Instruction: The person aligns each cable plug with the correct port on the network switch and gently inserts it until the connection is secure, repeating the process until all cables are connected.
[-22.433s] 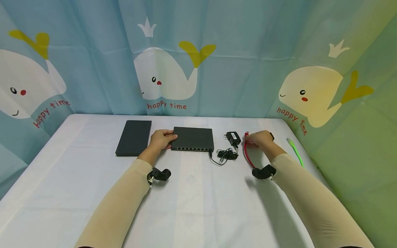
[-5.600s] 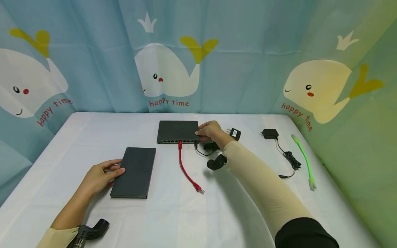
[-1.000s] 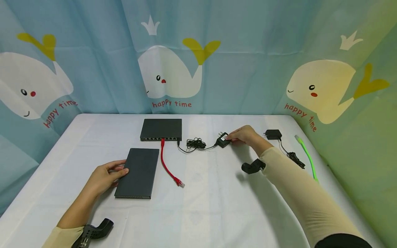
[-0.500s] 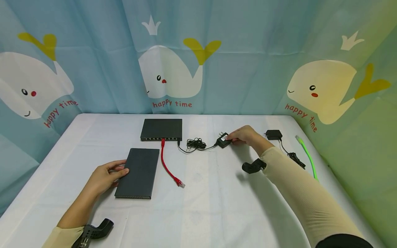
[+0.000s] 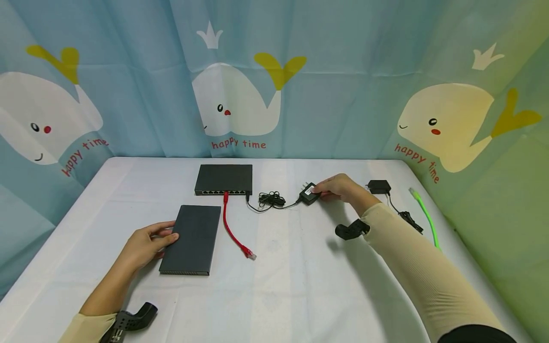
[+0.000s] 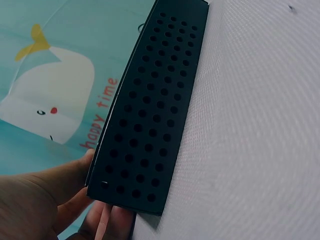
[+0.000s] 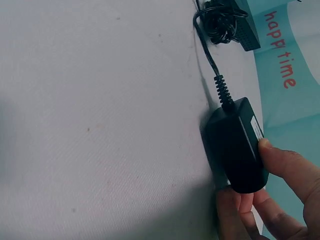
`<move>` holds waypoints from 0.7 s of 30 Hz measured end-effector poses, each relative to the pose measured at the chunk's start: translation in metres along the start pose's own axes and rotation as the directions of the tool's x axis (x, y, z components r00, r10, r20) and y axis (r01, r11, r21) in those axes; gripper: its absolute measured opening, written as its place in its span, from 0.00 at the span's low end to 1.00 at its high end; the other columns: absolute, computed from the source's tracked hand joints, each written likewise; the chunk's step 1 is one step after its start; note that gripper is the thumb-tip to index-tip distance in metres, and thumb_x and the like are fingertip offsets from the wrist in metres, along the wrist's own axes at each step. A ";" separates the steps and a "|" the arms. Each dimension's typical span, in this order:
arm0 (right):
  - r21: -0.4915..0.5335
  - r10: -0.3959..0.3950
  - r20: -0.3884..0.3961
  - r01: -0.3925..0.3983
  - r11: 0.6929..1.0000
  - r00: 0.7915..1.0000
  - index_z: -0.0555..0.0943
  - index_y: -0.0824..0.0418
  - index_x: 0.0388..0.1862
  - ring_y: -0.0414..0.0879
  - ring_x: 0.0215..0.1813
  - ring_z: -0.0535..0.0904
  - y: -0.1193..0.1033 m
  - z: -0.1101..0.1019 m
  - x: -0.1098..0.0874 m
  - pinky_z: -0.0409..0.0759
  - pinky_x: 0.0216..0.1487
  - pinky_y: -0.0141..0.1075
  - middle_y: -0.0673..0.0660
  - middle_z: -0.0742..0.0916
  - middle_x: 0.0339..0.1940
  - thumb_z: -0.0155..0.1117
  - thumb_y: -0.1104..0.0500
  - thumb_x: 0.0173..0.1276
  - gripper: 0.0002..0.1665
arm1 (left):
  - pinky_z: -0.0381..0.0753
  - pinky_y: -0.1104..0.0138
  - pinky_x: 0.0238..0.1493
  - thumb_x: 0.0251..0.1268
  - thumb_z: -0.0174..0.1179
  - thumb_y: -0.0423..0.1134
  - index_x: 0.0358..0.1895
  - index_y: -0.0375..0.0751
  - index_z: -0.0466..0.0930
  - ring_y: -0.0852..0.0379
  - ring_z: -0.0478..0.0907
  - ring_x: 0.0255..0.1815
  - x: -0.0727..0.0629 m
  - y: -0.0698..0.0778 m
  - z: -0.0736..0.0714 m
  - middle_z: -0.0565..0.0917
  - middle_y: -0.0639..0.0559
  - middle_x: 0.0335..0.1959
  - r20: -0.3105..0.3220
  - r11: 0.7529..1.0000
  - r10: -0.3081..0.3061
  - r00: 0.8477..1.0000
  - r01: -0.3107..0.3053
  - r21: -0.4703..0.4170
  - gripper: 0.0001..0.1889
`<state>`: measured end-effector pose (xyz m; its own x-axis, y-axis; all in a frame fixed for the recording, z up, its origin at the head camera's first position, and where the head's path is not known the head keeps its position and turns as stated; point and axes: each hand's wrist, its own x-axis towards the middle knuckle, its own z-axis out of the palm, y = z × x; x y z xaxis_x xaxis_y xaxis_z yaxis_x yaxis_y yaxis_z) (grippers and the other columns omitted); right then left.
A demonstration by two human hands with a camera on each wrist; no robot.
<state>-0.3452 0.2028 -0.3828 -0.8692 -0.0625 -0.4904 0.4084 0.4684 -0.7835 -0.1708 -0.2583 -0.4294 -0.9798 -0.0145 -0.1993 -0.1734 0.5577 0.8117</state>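
Observation:
My left hand point(image 5: 147, 243) grips the left edge of a flat black network switch point(image 5: 190, 240), thumb on top. In the left wrist view, the vented side point(image 6: 150, 110) of that switch fills the middle. My right hand point(image 5: 340, 188) pinches a black power adapter point(image 5: 308, 194) between thumb and fingers, its prongs pointing away. From the adapter, a bundled black cord point(image 5: 271, 198) runs to a second network switch point(image 5: 224, 176) at the back. A red network cable point(image 5: 230, 228) is plugged into that back switch's front, with its loose end on the table. The right wrist view shows the adapter point(image 7: 237, 145) close to the white cloth.
Another black power adapter point(image 5: 379, 186) with a bundled cord point(image 5: 409, 220) lies at the right. Beside it is a green network cable point(image 5: 424, 212), partly hidden by the right sleeve. A whale-print curtain point(image 5: 334, 109) stands behind the white table point(image 5: 274, 305).
Since the oldest frame, the red cable was plugged into one switch, which moved left; the other switch came forward. My right hand then took the adapter. The last second shows almost no movement.

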 end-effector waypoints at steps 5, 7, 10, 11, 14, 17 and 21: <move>0.063 0.003 0.029 -0.005 0.998 1.000 0.71 0.76 0.65 0.36 0.36 0.80 -0.002 0.002 0.001 0.80 0.60 0.36 0.47 0.84 0.29 0.67 0.67 0.65 0.31 | 0.85 0.67 0.36 0.67 0.63 0.51 0.70 0.34 0.68 0.54 0.80 0.46 0.001 -0.002 0.000 0.77 0.31 0.59 -0.006 1.000 0.008 1.000 -0.008 0.008 0.35; 0.085 0.004 0.042 -0.007 0.996 0.999 0.70 0.77 0.66 0.36 0.35 0.80 -0.003 0.003 0.001 0.81 0.59 0.35 0.47 0.84 0.29 0.66 0.68 0.66 0.31 | 0.86 0.67 0.36 0.67 0.63 0.51 0.70 0.34 0.68 0.53 0.80 0.47 0.001 -0.002 0.000 0.77 0.31 0.59 -0.007 1.000 0.012 1.000 -0.012 0.009 0.35; 0.109 0.003 0.056 -0.009 0.994 0.998 0.68 0.77 0.67 0.36 0.34 0.81 -0.004 0.004 0.001 0.82 0.56 0.33 0.47 0.85 0.27 0.65 0.69 0.66 0.32 | 0.86 0.66 0.37 0.67 0.63 0.51 0.70 0.33 0.68 0.52 0.81 0.47 0.001 -0.003 0.000 0.77 0.31 0.58 -0.005 1.000 0.018 1.000 -0.018 0.009 0.34; 0.117 0.004 0.058 -0.011 0.993 0.998 0.68 0.77 0.68 0.35 0.34 0.81 -0.005 0.005 0.000 0.82 0.55 0.33 0.48 0.84 0.27 0.65 0.69 0.66 0.32 | 0.86 0.66 0.37 0.67 0.63 0.51 0.70 0.33 0.68 0.52 0.81 0.47 0.001 -0.003 0.000 0.77 0.31 0.58 -0.006 1.000 0.020 1.000 -0.020 0.009 0.34; 0.139 0.007 0.066 -0.016 0.990 0.998 0.67 0.77 0.68 0.36 0.33 0.82 -0.006 0.005 0.000 0.83 0.53 0.33 0.48 0.85 0.26 0.64 0.69 0.67 0.32 | 0.86 0.66 0.37 0.68 0.63 0.50 0.70 0.33 0.68 0.52 0.81 0.46 0.001 -0.002 0.000 0.77 0.31 0.58 -0.008 1.000 0.025 1.000 -0.025 0.012 0.34; 0.161 0.006 0.082 -0.019 0.987 0.997 0.66 0.77 0.69 0.36 0.33 0.83 -0.006 0.006 0.000 0.82 0.56 0.35 0.49 0.85 0.27 0.63 0.70 0.68 0.32 | 0.86 0.67 0.37 0.67 0.63 0.50 0.70 0.33 0.68 0.52 0.81 0.46 0.001 -0.002 0.000 0.77 0.31 0.58 -0.009 1.000 0.024 1.000 -0.024 0.012 0.34; 0.167 -0.004 0.102 -0.013 0.986 0.995 0.65 0.77 0.70 0.36 0.37 0.82 -0.005 0.006 0.001 0.77 0.63 0.37 0.61 0.85 0.47 0.61 0.71 0.69 0.33 | 0.85 0.67 0.36 0.67 0.63 0.51 0.70 0.33 0.68 0.53 0.81 0.46 0.001 -0.002 0.000 0.77 0.31 0.58 -0.010 1.000 0.020 1.000 -0.020 0.012 0.34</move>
<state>-0.3462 0.1947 -0.3817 -0.8378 -0.1540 -0.5238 0.4607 0.3154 -0.8296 -0.1715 -0.2588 -0.4311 -0.9841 -0.0120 -0.1774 -0.1527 0.5682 0.8086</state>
